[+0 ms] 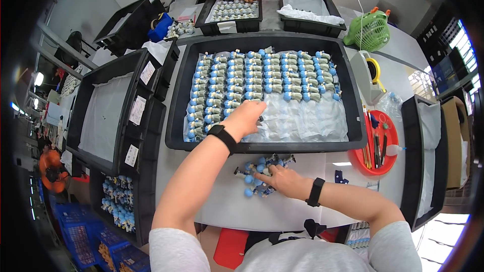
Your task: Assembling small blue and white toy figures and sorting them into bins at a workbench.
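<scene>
Two stacked black bins stand at the far left, the upper lined with white plastic. Next comes the big black tray with neat rows of small blue-capped figurines on crinkled plastic film. The left hand reaches into this tray at the near end of the rows, fingers curled down at the last row — whether they pinch a figurine I cannot tell. Nearer the body, on white paper, lies a loose heap of the same figurines, lying flat at mixed angles. The right hand rests on this heap from its right side, fingers spread flat over the pieces, gripping nothing clearly — it is the closer hand. Farther right sits a red dish of tools
</scene>
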`<move>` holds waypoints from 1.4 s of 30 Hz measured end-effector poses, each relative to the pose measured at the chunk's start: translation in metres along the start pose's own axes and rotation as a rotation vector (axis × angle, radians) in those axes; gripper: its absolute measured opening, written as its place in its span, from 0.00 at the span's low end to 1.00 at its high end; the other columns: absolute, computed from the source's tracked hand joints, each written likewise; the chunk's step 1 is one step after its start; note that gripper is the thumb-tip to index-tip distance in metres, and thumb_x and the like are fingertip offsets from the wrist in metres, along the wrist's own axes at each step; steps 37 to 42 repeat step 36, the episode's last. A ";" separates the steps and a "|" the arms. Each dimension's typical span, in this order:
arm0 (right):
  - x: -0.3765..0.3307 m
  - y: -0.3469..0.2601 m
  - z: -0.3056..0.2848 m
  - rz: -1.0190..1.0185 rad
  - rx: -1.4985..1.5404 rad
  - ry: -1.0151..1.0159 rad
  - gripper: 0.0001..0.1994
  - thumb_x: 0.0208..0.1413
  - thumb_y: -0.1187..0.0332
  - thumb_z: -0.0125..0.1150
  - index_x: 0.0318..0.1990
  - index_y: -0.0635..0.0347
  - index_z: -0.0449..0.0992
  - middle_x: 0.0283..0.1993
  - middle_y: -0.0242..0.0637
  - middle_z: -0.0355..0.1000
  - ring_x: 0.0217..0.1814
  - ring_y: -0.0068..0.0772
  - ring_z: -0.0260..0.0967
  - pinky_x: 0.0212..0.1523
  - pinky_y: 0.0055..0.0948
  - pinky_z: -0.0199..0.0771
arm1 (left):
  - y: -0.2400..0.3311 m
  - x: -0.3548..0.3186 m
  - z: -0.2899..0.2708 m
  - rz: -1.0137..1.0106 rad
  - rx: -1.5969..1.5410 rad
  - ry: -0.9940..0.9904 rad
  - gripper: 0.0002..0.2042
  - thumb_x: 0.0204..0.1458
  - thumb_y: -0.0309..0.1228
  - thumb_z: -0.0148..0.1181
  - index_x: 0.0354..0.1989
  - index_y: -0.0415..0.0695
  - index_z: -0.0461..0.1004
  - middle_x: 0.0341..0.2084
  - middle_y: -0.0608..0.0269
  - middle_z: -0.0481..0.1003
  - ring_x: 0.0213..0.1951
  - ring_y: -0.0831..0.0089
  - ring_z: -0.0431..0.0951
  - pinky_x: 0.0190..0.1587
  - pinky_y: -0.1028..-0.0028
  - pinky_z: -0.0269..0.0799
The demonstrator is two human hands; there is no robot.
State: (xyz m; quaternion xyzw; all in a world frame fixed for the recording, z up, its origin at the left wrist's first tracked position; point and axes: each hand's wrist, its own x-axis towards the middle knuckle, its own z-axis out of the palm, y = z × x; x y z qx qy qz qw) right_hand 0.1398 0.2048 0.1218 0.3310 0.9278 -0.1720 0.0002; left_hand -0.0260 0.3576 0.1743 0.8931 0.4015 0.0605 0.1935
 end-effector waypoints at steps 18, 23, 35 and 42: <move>0.159 0.097 -0.071 -0.100 0.135 0.134 0.36 0.35 0.76 0.63 0.57 0.48 0.59 0.56 0.44 0.56 0.57 0.49 0.56 0.51 0.39 0.65 | 0.055 -0.184 0.093 -0.076 0.176 0.072 0.10 0.40 0.20 0.52 0.32 0.40 0.64 0.40 0.49 0.65 0.52 0.51 0.62 0.39 0.72 0.73; 0.177 0.065 -0.065 -0.192 -0.165 -0.059 0.40 0.30 0.64 0.69 0.58 0.39 0.59 0.61 0.41 0.51 0.63 0.44 0.47 0.45 0.47 0.62 | 0.053 -0.180 0.105 -0.107 0.212 0.101 0.10 0.39 0.24 0.55 0.32 0.40 0.65 0.43 0.46 0.65 0.53 0.52 0.61 0.42 0.72 0.71; 0.179 0.060 -0.044 0.003 -0.059 -0.080 0.45 0.25 0.53 0.73 0.58 0.42 0.57 0.51 0.47 0.53 0.57 0.48 0.50 0.43 0.50 0.66 | -0.053 -0.129 -0.049 -0.223 -0.174 0.298 0.09 0.41 0.26 0.60 0.33 0.42 0.71 0.37 0.55 0.72 0.42 0.60 0.72 0.42 0.67 0.69; 0.179 0.060 -0.042 -0.019 -0.046 -0.084 0.45 0.27 0.55 0.72 0.59 0.43 0.56 0.51 0.45 0.52 0.58 0.47 0.49 0.44 0.54 0.65 | -0.065 -0.122 -0.053 -0.259 -0.113 0.206 0.11 0.42 0.26 0.60 0.36 0.42 0.71 0.38 0.53 0.72 0.43 0.60 0.72 0.44 0.66 0.68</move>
